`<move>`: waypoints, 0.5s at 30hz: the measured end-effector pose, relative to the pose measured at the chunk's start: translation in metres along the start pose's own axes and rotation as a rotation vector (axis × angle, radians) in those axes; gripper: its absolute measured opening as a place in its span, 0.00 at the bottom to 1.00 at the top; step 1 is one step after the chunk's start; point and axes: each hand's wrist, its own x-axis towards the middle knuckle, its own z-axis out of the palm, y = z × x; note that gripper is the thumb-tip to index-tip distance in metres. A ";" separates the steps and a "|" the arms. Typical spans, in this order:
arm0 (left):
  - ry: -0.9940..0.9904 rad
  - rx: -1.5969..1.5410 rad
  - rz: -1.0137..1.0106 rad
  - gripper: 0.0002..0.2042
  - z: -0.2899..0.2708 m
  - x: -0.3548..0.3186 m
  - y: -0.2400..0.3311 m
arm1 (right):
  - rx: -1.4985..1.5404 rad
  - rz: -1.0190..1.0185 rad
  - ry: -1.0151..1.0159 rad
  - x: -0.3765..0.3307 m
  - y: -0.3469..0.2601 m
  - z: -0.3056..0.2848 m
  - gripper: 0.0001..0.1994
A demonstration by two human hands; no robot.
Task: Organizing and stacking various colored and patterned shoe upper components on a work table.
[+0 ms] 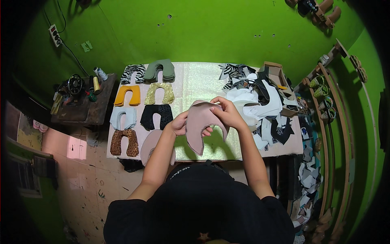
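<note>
Above the near middle of the table I hold up a dusty-pink U-shaped material piece (198, 122), perhaps a shoe-upper cutout. My left hand (179, 123) grips its left edge, some fingers hidden behind it. My right hand (227, 114) is closed on its upper right side, thumb on the face. Beneath my left forearm lies a matching pink stack (151, 142), partly covered by the arm. Close by on the left are U-shaped stacks in black (156, 115), leopard print (124, 143), white (123, 118), mustard (127, 96), gold glitter (159, 94), green (159, 71) and zebra print (133, 74).
Loose white, black and zebra offcuts (260, 101) pile on the table's right, beside a cardboard box (275, 73). A sewing machine (75, 84) with thread spools (100, 74) stands at left. A wooden rack (330, 101) with footwear lines the right wall; more scraps (308, 179) lie below.
</note>
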 end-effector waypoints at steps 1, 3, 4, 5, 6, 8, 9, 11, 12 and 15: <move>0.000 -0.001 -0.005 0.31 0.000 0.001 0.000 | 0.000 0.001 0.001 0.000 0.003 -0.001 0.07; 0.000 -0.011 -0.001 0.31 0.003 0.002 -0.001 | -0.020 -0.012 0.039 0.000 0.006 -0.004 0.08; -0.001 -0.020 0.003 0.31 0.003 0.002 -0.001 | -0.020 -0.012 0.038 -0.001 0.006 -0.004 0.08; 0.000 -0.021 0.004 0.31 0.002 0.002 -0.001 | -0.063 -0.013 0.044 -0.003 0.005 -0.003 0.07; 0.011 -0.020 0.004 0.31 0.001 0.002 -0.002 | -0.106 -0.014 0.049 -0.004 0.003 -0.002 0.07; 0.023 -0.020 0.005 0.31 0.000 0.002 -0.003 | -0.163 -0.029 0.067 -0.005 0.002 0.000 0.07; 0.017 -0.032 0.016 0.31 0.000 0.001 -0.004 | -0.219 -0.043 0.087 -0.006 0.000 0.001 0.07; 0.013 -0.044 0.029 0.31 -0.001 0.000 -0.004 | -0.257 -0.049 0.114 -0.009 -0.006 0.006 0.07; 0.014 -0.050 0.032 0.30 0.000 0.000 -0.004 | -0.297 -0.056 0.145 -0.010 -0.007 0.007 0.07; 0.013 -0.063 0.050 0.30 0.002 0.000 -0.005 | -0.395 -0.334 0.272 -0.011 0.001 0.013 0.08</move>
